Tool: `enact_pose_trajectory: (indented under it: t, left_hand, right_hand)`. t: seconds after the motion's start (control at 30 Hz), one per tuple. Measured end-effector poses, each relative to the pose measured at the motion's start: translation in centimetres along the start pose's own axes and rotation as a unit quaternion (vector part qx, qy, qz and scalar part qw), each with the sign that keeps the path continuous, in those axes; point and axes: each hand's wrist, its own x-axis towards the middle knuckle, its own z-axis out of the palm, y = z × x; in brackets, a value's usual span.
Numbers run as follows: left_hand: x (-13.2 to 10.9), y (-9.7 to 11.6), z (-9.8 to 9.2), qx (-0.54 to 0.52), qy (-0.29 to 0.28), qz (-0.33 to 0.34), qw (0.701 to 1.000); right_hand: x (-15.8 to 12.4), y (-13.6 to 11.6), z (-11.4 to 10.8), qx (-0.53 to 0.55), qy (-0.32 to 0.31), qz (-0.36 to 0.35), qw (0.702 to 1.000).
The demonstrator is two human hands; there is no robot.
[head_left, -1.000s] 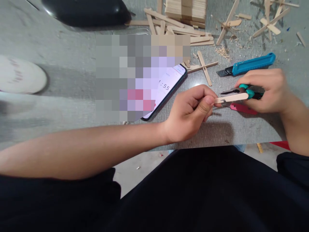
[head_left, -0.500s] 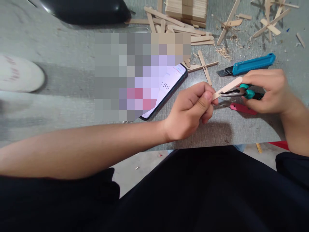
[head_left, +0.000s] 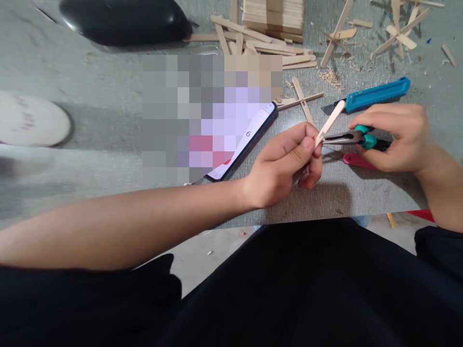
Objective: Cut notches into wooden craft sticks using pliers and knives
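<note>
My left hand [head_left: 285, 164] pinches one end of a flat wooden stick [head_left: 330, 123] between thumb and forefinger; the stick tilts up to the right. My right hand [head_left: 394, 137] is closed round the teal and red handles of a pair of pliers [head_left: 347, 144], whose jaws meet the stick close to my left fingertips. Both hands hover just above the grey table [head_left: 108, 130], near its front edge.
A blue utility knife [head_left: 372, 94] lies just behind my right hand. A phone [head_left: 249, 140] with a lit screen lies to the left of my left hand. Stacked and loose wooden sticks [head_left: 271, 19] and crossed stick pieces [head_left: 302, 99] cover the back. A black object [head_left: 123, 21] sits far left.
The stick has swung from nearly level to steeply tilted up to the right in my left hand. The pliers stay at its lower end. My right hand has barely moved.
</note>
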Motion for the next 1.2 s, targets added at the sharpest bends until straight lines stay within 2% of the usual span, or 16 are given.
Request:
enact_pose_trajectory:
  t: [0.27,0.43,0.87,0.97,1.03,1.13,1.2]
  left_hand:
    - [0.4,0.1,0.1,-0.011,-0.021,-0.004,1.000]
    - [0.5,0.1,0.2,-0.035,-0.016,0.000,0.999]
    - [0.8,-0.3,0.1,-0.098,-0.035,-0.002,0.995]
    - [0.8,-0.3,0.3,-0.123,-0.043,-0.007,0.991]
    - [0.7,-0.1,0.3,-0.136,-0.043,-0.020,0.990]
    - [0.7,0.0,0.4,-0.128,-0.032,-0.020,0.991]
    - [0.8,0.1,0.5,-0.105,-0.027,-0.005,0.994]
  right_hand:
    - [-0.6,-1.1,1.2,0.004,0.005,0.040,0.999]
    - [-0.8,-2.3,1.8,0.006,0.034,0.068,0.997]
    - [-0.6,-2.1,1.8,-0.028,0.043,0.037,0.998]
    - [-0.4,-2.4,1.7,0.013,0.046,0.032,0.998]
    - [-0.2,-2.7,1.6,0.073,0.020,0.064,0.995]
    - [0.2,-2.9,1.4,0.195,-0.046,0.139,0.970]
    - [0.4,-2.7,1.2,0.257,-0.061,0.153,0.952]
